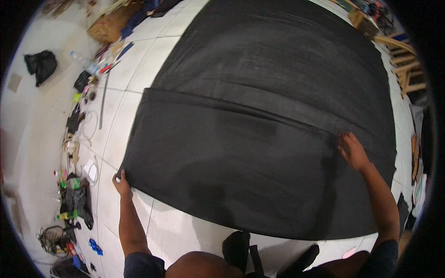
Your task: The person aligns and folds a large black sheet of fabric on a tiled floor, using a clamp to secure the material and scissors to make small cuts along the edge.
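Observation:
A large sheet of black cloth (241, 162) is spread over the floor, its near part folded over so that a raised fold edge runs across the middle from the left side toward the right. My left hand (122, 184) pinches the sheet's near left corner between thumb and fingers. Over on the right, my right hand (353, 152) rests on the cloth by the fold edge, its fingers loosely bent and slightly apart. Whatever lies under the right fingertips is hidden.
White floor tiles (139, 65) surround the cloth. Along the left lie a plastic bottle (81, 59), a thin grey rod (104, 99), black bags (41, 66) and small clutter. A cardboard box (111, 25) stands far left; wooden furniture (405, 65) stands far right. My knees are at the near edge.

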